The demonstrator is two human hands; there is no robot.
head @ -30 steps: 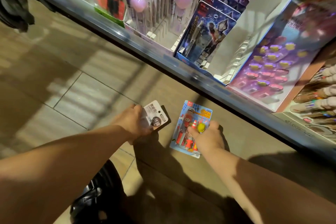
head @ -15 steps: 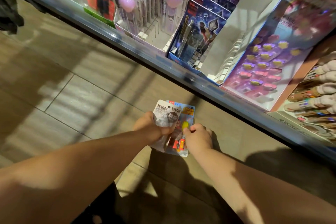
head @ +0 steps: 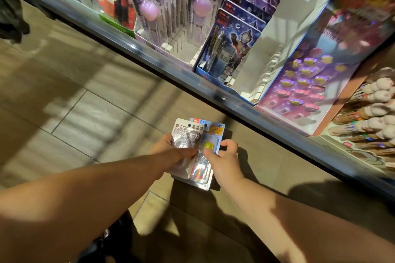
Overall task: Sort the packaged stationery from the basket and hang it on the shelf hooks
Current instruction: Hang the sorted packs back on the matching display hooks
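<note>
Below the shelf edge point(head: 149, 57), my left hand point(head: 171, 151) grips a white-and-grey blister pack point(head: 185, 134) with black print. It lies on top of a blue blister pack point(head: 211, 132) with a yellow piece inside, which my right hand point(head: 224, 156) holds by its right side, thumb on its front. The two packs overlap, upright, with their hang holes at the top. Both hands are over the floor, a little short of the shelf. No hooks show in this view.
The shelf holds purple character pen packs point(head: 154, 6), blue hero pen packs point(head: 230, 45), a purple-pink display box point(head: 303, 83) and plush-topped pens point(head: 372, 113). A dark object point(head: 102, 239), maybe the basket, sits on the tiled floor point(head: 64, 113) under my left arm.
My hands came together. The white pack, held apart at the left a second ago, now lies over the blue pack, and both rose slightly toward the shelf.
</note>
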